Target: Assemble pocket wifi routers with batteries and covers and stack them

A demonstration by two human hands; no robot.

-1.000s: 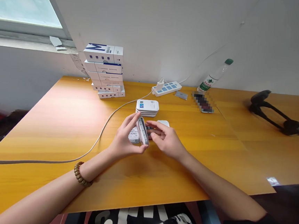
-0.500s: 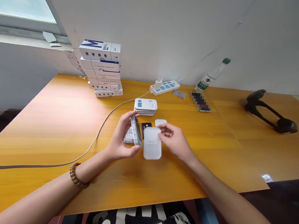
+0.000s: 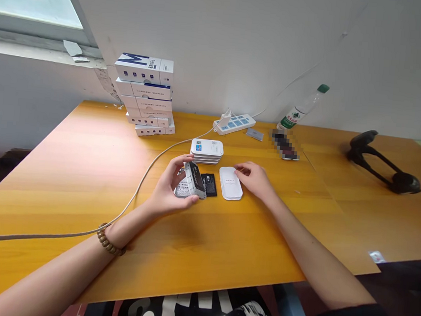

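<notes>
My left hand (image 3: pixel 169 186) grips a pocket Wi-Fi device (image 3: pixel 195 181) by its two ends, tilted above the table. A black battery shows in its uncovered side. Behind and under it lie another device (image 3: pixel 182 190) with a printed label and a loose black battery (image 3: pixel 210 184), both partly hidden. My right hand (image 3: pixel 255 179) pinches the upper right edge of a white back cover (image 3: pixel 230 185). That cover lies flat over another white cover, of which only the edge shows.
Stacked white devices (image 3: pixel 207 148) stand behind my hands, with a tower of white boxes (image 3: pixel 144 95) at the back left. A cable (image 3: pixel 139 186) runs to a power strip (image 3: pixel 235 124). A bottle (image 3: pixel 299 111), a pixelated phone (image 3: pixel 285 147) and a black stand (image 3: pixel 379 165) are rightward.
My right hand has moved the white back cover away from me and down onto the other cover. My left hand has turned the device so its battery side shows more.
</notes>
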